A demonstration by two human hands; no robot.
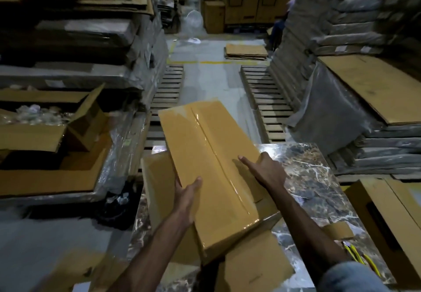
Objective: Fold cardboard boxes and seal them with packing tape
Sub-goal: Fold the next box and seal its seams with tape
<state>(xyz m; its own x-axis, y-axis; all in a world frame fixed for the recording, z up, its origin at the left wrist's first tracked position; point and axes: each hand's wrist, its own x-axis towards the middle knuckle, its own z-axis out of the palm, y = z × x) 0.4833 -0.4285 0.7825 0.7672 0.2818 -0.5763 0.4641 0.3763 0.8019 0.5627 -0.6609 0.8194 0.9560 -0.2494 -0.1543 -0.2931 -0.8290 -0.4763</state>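
Long tan cardboard box (211, 155) sits mid-scene, tilted. Near end is over the dark marble-patterned table top (307, 166), far end overhangs toward the slatted wooden pallets (168, 86). The long axis runs near to far and leans a bit left at the far end. The glossy strip of clear packing tape (205, 132) follows that axis down the centre seam, so this face looks sealed.

- Left hand (186, 191) grips the left long edge near the near end: thumb on the top face, fingers curled over the side.
- Right hand (264, 168) is at the right long edge, opposite and slightly farther out. Index finger lies straight on the top face, pointing far-left at the seam, thumb stuck out by the edge. Other fingers hidden, can't tell.

The hands bracket the box across its short axis and the seam lies between them, slightly nearer the right index. My read: next comes a flip or turn about the long axis. Both hands are near-end biased, so the far end may swing.
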